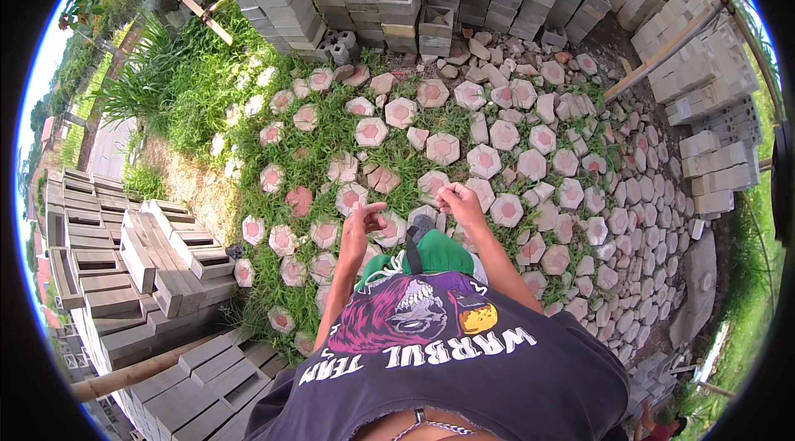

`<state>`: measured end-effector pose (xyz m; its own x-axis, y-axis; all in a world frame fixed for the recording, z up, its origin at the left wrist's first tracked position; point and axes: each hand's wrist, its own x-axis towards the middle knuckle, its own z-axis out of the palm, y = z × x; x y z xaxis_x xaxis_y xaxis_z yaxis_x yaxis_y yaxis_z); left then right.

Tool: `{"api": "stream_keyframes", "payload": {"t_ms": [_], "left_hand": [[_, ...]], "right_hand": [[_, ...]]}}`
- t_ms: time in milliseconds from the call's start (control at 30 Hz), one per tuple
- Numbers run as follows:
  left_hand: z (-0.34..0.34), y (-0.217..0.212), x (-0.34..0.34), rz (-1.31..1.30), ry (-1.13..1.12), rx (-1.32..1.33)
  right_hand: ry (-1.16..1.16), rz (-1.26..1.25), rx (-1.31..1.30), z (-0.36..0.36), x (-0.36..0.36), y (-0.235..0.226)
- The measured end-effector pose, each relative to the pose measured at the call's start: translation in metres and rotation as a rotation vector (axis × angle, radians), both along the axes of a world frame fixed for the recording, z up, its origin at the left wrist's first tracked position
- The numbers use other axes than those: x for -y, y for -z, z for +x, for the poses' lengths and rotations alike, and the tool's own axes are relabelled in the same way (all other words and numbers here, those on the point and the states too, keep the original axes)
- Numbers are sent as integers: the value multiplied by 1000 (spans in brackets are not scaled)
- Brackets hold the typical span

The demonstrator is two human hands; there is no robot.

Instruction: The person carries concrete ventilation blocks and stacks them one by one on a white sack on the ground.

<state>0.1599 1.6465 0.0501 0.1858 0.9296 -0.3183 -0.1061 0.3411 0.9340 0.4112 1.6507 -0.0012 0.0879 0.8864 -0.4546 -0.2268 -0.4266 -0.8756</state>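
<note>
Below left hand (363, 222) and right hand (460, 202), grass (321, 151) partly hides hexagonal pavers (392, 229).

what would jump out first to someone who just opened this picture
The dark shirt, with its big purple and white print, would likely draw the eye first, at lower middle. Beyond the left hand and right hand, pale hexagonal pavers with reddish centres dot the grass. Grey block stacks line the far side.
</note>
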Motion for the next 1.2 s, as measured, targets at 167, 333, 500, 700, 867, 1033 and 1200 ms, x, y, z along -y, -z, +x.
{"api": "stream_keyframes", "payload": {"t_ms": [167,333,500,700,867,1033,1200], "left_hand": [[3,-16,-104,5,31,-100],[5,-11,-182,-65,-52,12],[7,1,-287,-111,51,54],[-23,-11,-432,-161,167,67],[-43,4,-538,-165,209,-14],[-26,6,-617,-58,316,-50],[4,25,-662,-111,240,-23]], "right_hand": [[-3,-15,-51,13,-94,-6],[103,-123,-47,20,-162,1],[230,-157,-90,18,-244,5],[452,-117,-159,10,-363,-17],[424,-63,-138,-4,-425,-39],[463,-211,-76,-2,-457,-32],[428,-266,-80,16,-513,-25]]}}
